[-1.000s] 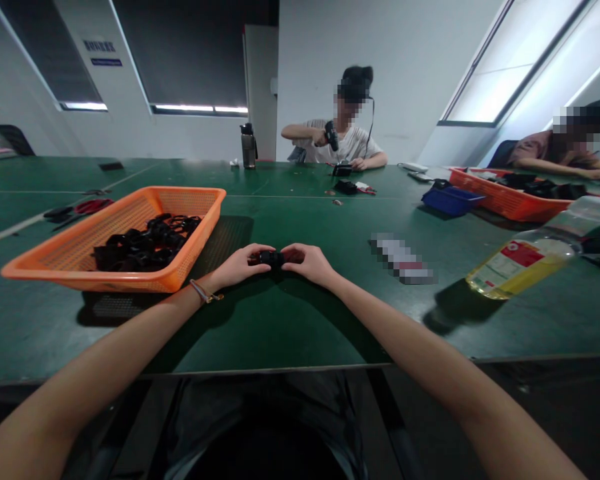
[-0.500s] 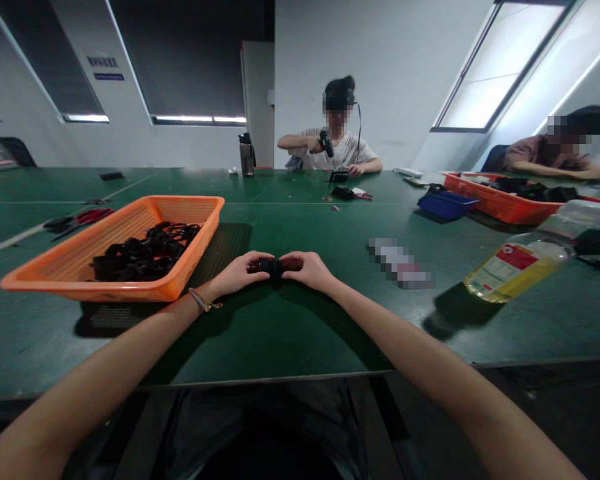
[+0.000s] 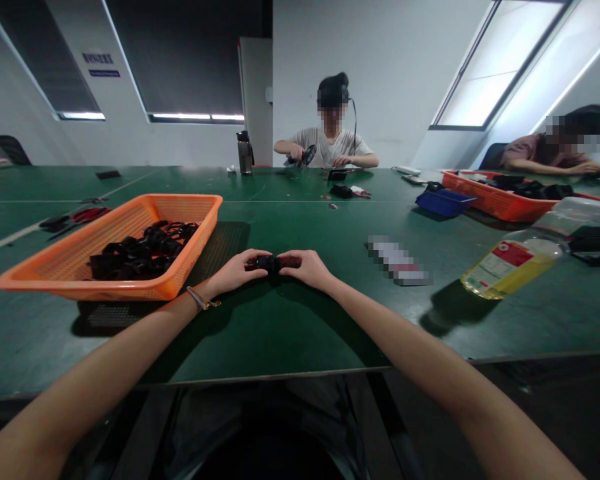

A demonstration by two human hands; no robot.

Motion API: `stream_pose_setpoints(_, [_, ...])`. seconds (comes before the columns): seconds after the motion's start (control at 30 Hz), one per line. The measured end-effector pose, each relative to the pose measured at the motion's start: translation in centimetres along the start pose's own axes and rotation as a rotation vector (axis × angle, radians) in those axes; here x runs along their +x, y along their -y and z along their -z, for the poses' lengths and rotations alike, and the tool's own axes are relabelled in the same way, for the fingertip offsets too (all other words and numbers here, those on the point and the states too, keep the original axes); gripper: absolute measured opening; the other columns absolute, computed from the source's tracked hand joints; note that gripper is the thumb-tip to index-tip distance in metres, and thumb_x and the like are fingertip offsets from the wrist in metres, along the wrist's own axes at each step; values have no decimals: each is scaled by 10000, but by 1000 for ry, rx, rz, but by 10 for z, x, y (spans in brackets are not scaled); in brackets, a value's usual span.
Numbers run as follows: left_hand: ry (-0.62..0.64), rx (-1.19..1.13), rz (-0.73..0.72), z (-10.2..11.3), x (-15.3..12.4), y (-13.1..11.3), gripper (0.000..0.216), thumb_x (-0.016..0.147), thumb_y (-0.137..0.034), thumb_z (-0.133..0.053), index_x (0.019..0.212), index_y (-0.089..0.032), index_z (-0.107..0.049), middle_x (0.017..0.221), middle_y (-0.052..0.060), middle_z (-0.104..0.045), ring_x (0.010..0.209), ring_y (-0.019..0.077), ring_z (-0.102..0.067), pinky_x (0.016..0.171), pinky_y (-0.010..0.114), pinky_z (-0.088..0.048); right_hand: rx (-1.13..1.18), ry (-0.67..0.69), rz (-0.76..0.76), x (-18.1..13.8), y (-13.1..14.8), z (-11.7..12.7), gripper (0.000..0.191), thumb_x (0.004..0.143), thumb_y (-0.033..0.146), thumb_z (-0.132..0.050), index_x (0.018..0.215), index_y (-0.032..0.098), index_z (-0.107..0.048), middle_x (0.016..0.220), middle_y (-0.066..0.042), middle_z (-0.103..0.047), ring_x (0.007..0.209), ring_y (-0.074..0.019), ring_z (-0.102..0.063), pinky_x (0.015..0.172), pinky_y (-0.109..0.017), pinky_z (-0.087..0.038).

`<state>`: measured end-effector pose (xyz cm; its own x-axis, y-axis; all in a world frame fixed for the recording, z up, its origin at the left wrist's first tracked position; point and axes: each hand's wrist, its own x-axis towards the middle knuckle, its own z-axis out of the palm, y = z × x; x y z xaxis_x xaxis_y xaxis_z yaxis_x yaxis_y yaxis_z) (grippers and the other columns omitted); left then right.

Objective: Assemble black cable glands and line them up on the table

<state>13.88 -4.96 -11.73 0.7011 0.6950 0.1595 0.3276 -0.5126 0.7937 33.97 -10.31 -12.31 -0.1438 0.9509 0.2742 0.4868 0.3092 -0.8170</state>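
Note:
My left hand (image 3: 237, 271) and my right hand (image 3: 307, 268) meet on the green table (image 3: 280, 327), both pinched on one small black part (image 3: 269, 263) held between them. My left wrist wears a thin bracelet. Just left of my hands stands an orange mesh basket (image 3: 190, 257) holding several more black parts (image 3: 143, 250).
A lying bottle of yellow liquid (image 3: 513, 263) is at the right. Farther right are a second orange basket (image 3: 505, 203) and a blue tray (image 3: 443, 202). A person across the table works with a tool; another sits at the far right. A dark flask (image 3: 245, 152) stands at the back.
My hands stay together on the black part. The person across has lowered the tool from chest height to the table.

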Motion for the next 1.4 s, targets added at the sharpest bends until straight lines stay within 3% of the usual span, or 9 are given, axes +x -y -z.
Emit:
stream_pose_setpoints(0.83, [-24,-22,-1,0,1,1,512,688,-375,-613,1151,-168,-544,1194,88,-594,1084,231,-564,944,399,-445,-19,20,15,1,-3,1,284,714,181,-680,995,138,-690,962,-93,-719,860,-189,-679,848,-359,-521])
stream_pose_setpoints(1.4, [-105,-72,37,-2,5,6,508,649,-367,-674,1090,-133,-583,1089,101,-665,965,233,-631,896,415,-481,-2,-3,13,-1,3,1,322,682,93,-678,1002,133,-662,878,-62,-714,792,-149,-673,809,-321,-529])
